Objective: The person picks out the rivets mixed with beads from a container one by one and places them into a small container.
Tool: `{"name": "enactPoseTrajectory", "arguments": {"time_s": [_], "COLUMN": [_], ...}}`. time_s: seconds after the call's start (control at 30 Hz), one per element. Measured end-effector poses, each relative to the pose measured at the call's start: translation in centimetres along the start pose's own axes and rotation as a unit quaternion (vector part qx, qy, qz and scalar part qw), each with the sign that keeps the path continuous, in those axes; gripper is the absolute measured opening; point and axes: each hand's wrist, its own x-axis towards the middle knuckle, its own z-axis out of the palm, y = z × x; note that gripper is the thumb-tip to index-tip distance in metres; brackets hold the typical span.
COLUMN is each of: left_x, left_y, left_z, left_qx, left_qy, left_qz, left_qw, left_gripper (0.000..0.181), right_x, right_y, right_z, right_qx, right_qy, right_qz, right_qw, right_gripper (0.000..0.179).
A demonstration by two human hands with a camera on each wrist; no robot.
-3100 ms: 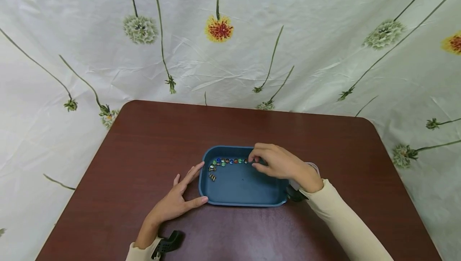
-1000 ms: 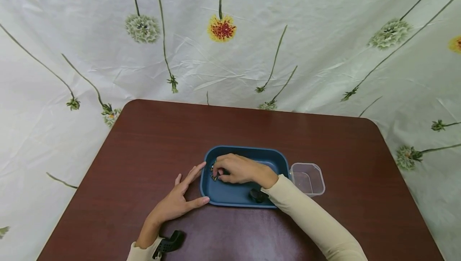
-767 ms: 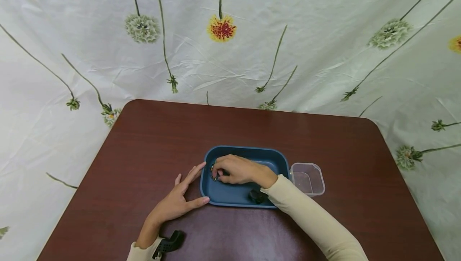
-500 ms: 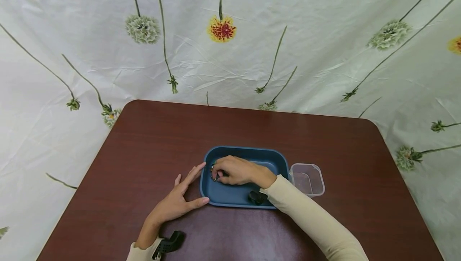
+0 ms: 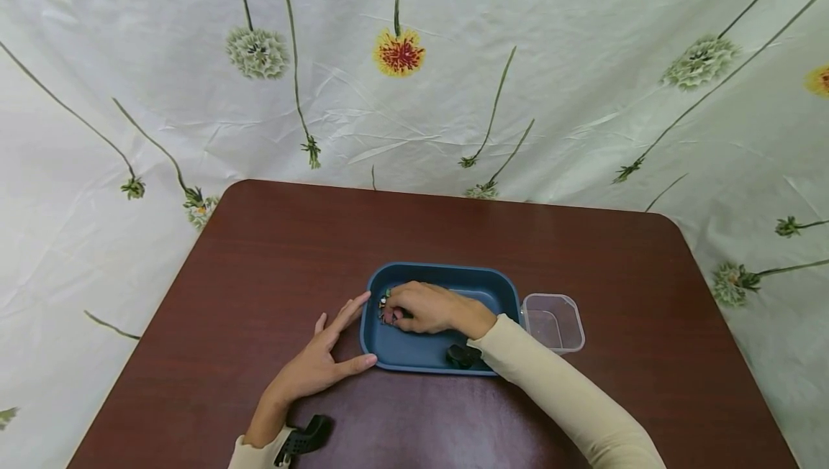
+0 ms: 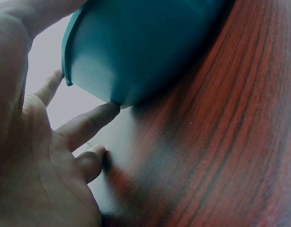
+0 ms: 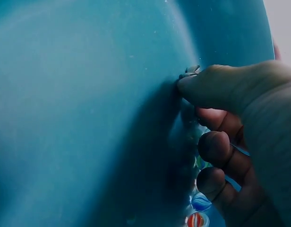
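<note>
My right hand is inside the blue tray near its left wall, fingers curled and wrist across the tray. In the right wrist view the thumb and fingers pinch a small shiny metal piece, largely hidden by the thumb tip; its exact kind does not show. Glass marbles, one with blue swirls and one striped red, lie in a line beside the curled fingers. My left hand is spread, with its fingertips and thumb against the tray's left edge; the left wrist view shows fingers touching its outer wall.
A clear plastic box stands against the tray's right side. Both rest on a dark reddish-brown table. Behind hangs a white cloth with a flower print. A black wrist device sits at my left wrist.
My right hand has moved left from the end of the marble row to the tray's left side, uncovering the clear box. In the last second its fingers shift only slightly. My left hand stays put.
</note>
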Motion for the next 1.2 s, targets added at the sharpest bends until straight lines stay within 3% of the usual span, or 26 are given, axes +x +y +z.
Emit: {"name": "enactPoseTrajectory", "arguments": {"time_s": [0.77,1.2], "left_x": [0.1,0.2], "left_y": [0.2,0.0], "left_z": [0.1,0.1], "left_qx": [-0.003,0.002], "left_qy": [-0.002,-0.003], "left_qz": [0.002,0.002], "left_qw": [1.0000,1.0000], "left_gripper": [0.091,0.091], "right_x": [-0.5,-1.7], "right_y": [-0.5,-1.3], "right_z": [-0.8,-2.6], "right_qx": [0.004,-0.006], "right_qy": [0.005,0.015], "right_qz": [-0.007,0.027], "right_qw": [1.0000,0.9995], "right_gripper": [0.005,0.009]}}
